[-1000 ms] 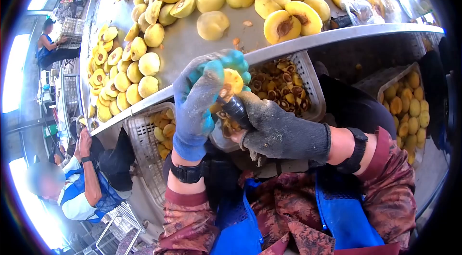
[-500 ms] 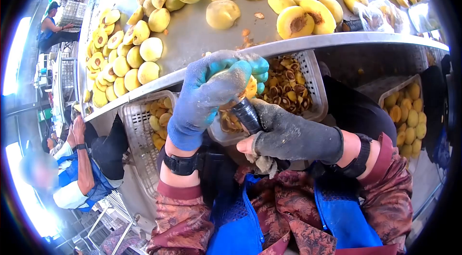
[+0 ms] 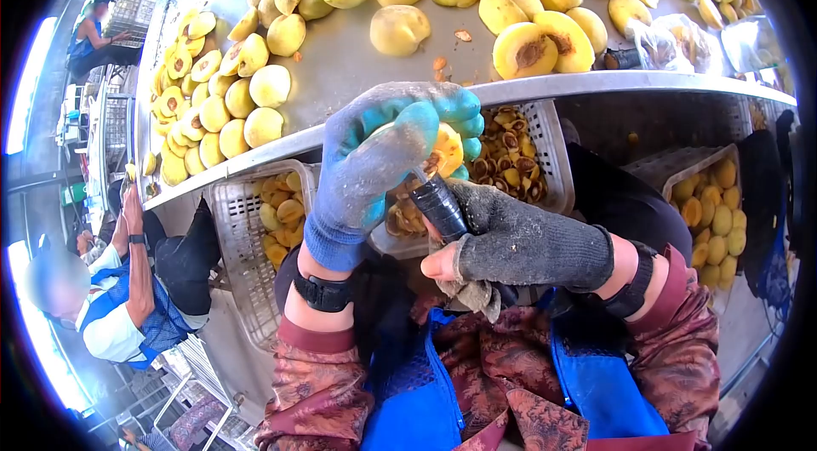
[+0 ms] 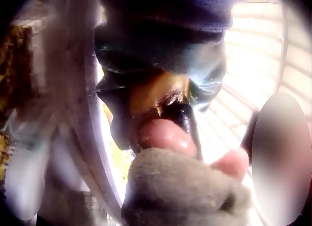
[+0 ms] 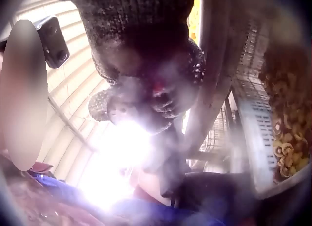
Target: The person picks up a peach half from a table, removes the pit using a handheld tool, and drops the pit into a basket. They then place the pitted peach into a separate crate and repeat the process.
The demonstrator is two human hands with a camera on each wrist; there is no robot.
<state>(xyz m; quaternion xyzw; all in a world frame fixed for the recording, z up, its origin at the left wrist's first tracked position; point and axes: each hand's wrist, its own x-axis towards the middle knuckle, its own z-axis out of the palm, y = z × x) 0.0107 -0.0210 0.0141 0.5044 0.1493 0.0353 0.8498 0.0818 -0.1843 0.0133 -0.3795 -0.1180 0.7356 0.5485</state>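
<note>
In the head view my left hand [image 3: 374,166], in a blue and teal glove, holds a yellow peach half [image 3: 446,151] with its fingers wrapped over it. Most of that fruit is hidden by the glove. My right hand [image 3: 536,242], in a worn grey glove with bare fingertips, grips a pitting tool by its black-taped handle [image 3: 438,204]. A thin metal part [image 3: 419,174] runs from the handle to the fruit's cut side. The left wrist view shows the bare thumb [image 4: 168,137] close beneath the peach flesh [image 4: 158,92].
A metal table [image 3: 336,81] bears many peach halves [image 3: 400,30] and a clear plastic bag [image 3: 681,42]. Below its edge stand a crate [image 3: 557,157] of pit scraps, a left crate [image 3: 242,225] and a right crate of peaches [image 3: 723,213]. Another person [image 3: 140,298] sits at left.
My left hand has rolled the peach half, so less of its cut side shows. Both hands stay together, the tool still at the fruit. The head view has shifted slightly.
</note>
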